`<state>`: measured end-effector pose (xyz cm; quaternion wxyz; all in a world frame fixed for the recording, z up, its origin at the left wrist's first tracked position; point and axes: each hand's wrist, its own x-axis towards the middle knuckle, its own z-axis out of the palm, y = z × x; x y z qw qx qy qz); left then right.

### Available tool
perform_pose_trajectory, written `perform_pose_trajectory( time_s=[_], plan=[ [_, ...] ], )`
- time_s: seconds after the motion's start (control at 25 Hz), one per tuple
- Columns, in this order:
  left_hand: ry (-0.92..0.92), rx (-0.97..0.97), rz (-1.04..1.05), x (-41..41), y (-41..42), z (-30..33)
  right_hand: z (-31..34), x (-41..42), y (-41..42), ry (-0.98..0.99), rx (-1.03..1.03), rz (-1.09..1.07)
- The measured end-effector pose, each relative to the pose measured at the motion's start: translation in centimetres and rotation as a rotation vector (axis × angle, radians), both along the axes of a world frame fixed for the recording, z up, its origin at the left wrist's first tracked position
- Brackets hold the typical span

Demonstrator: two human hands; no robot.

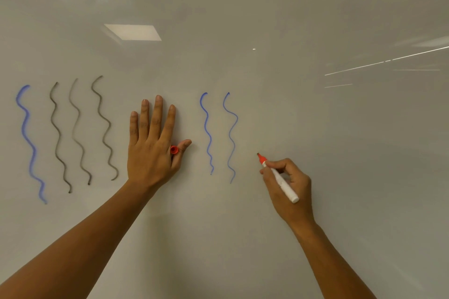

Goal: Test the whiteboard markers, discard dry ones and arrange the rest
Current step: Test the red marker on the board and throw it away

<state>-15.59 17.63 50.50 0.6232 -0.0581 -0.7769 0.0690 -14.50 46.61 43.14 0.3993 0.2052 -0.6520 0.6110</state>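
The right hand (286, 181) pinched the red marker (278, 178), tip at the whiteboard (315, 19) beside two blue squiggles (218, 133). The left hand (151, 145) lay flat, fingers spread, red cap (174, 149) tucked against the thumb. A steady, full-length wavy stroke would best reveal dryness.

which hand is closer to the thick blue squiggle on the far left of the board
Left. The left hand lies flat on the whiteboard, right of the thick blue squiggle; the right hand is far beyond it.
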Motion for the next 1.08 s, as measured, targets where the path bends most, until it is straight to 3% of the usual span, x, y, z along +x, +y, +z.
perform_pose_trajectory(
  time_s=[0.24,0.36,0.64,1.08],
  plan=[
    [-0.01,-0.003,-0.019,0.0,-0.1,-0.2,-3.1,0.8,0.6,-0.047,-0.025,-0.042],
    [-0.032,-0.004,-0.011,0.1,-0.1,-0.1,-4.7,1.8,0.0,-0.108,0.068,-0.008],
    [-0.131,-0.005,-0.092,1.0,-0.7,-0.3,-8.5,7.0,-0.8,-0.257,-0.048,0.132],
    [-0.411,0.054,-0.116,4.5,0.7,-12.0,-12.5,10.9,-0.6,-0.34,-0.096,0.266]
  ],
)
